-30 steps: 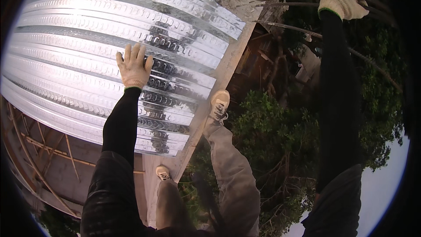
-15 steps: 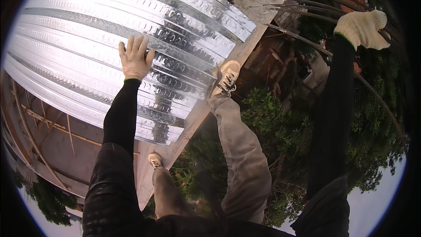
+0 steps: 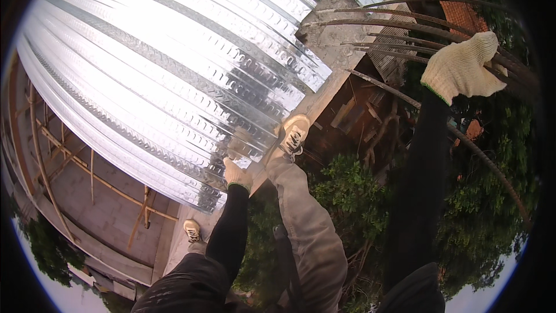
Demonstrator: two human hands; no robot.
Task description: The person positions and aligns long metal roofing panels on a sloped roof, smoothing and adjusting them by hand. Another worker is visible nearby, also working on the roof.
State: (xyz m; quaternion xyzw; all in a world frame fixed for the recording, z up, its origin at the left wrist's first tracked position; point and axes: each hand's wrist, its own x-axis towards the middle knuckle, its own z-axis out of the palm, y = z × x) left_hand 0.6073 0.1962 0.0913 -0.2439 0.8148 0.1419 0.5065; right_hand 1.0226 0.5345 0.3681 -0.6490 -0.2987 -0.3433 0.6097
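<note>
While bamboo poles (image 3: 92, 177) are seen crossed at far left, ribbed metal sheets (image 3: 145, 69) are spread beside them, up to the ledge (image 3: 174, 249), where the left shoe (image 3: 192, 230) is planted. Against the sheets' end the left hand (image 3: 237, 175) is set, its fingers mostly hidden; whether the edge is pinched cannot be told. Farther right, the right shoe (image 3: 295, 131) is placed at that end, above greenery (image 3: 359, 191). By the right hand (image 3: 466, 66), curled tight, steel bars (image 3: 399, 25) are gripped.
</note>
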